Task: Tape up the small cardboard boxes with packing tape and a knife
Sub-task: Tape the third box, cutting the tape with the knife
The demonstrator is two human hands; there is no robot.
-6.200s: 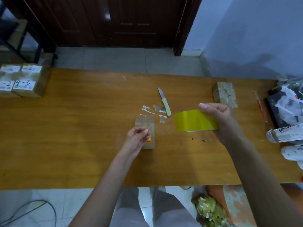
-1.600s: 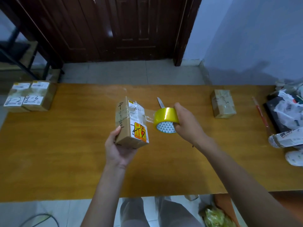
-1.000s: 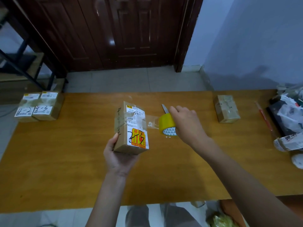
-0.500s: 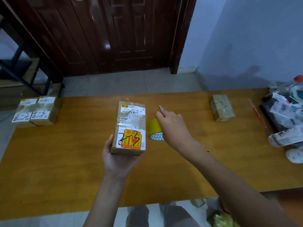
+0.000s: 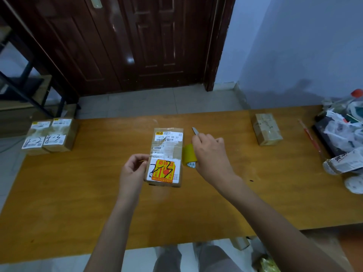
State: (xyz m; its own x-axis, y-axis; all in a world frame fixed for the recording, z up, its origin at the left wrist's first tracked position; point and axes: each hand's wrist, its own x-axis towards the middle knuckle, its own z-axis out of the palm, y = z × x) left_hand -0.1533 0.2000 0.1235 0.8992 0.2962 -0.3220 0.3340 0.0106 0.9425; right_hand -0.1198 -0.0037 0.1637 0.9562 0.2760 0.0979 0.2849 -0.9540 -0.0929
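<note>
At the centre of the frame a small brown cardboard box (image 5: pixel 165 157) with a white shipping label at its far end and an orange-and-white sticker scrawled with black marker at its near end lay on the long orange-brown wooden surface (image 5: pixel 78 203). The left hand (image 5: pixel 133 173) was at the box's left edge, thumb and fingers curled together against the near left corner; whether its grip truly pinched the box or only touched it could not be told. The right hand (image 5: pixel 211 156) was curled over a roll of yellow packing tape (image 5: pixel 189 155), grasping it, with the roll pressed just beside the box's right edge. Behind that hand's fingers the grey blade tip of a knife (image 5: pixel 195 130) showed on the surface; its handle was hidden.

In the upper right of the surface sat another small cardboard box wrapped in clear tape (image 5: pixel 266 128), well apart from the hands. At the left edge of the frame two labelled cardboard boxes with handwritten marks (image 5: pixel 50 135) stood side by side, touching. A thin red pen-like stick (image 5: pixel 310 135) lay near the right edge, beside a heap of white plastic bags and packaging (image 5: pixel 345 138). A dark brown wooden door (image 5: pixel 137 42) filled the upper part of the frame.
</note>
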